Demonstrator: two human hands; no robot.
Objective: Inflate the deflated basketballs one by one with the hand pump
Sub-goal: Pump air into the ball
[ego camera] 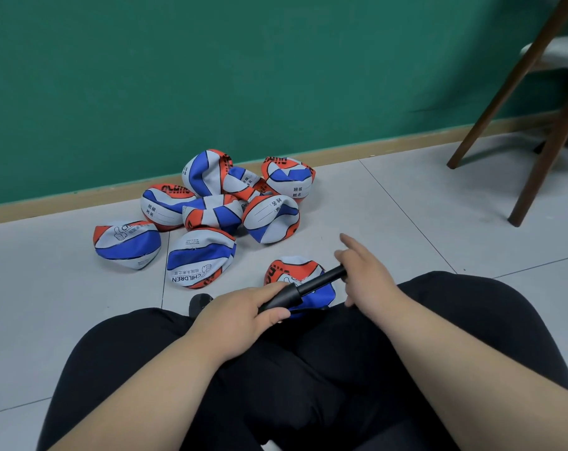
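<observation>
Black pump (295, 292) (slim tube) crosses a crumpled red-white-blue basketball (289, 267).

Grey tiled floor (406, 203): deflated basketballs (217, 206) heaped well beyond the left hand (240, 309) gripping the pump (287, 296), one flat ball (289, 270) just past it, chair legs (536, 177) far right.

Balls (207, 218) in the pile: red-orange, blue & white panels w/ black seams, black print on the white bits. Lone ball (292, 268) nearest the knees: same colours. Pump (304, 288): plain black. Wall (211, 76): deep green. Skirting (80, 198): tan. Floor (390, 206): pale grey tiles, thin dark grout lines. Chair legs (501, 92): dark brown; seat (556, 50) whitish. Trousers (308, 369): plain black.
</observation>
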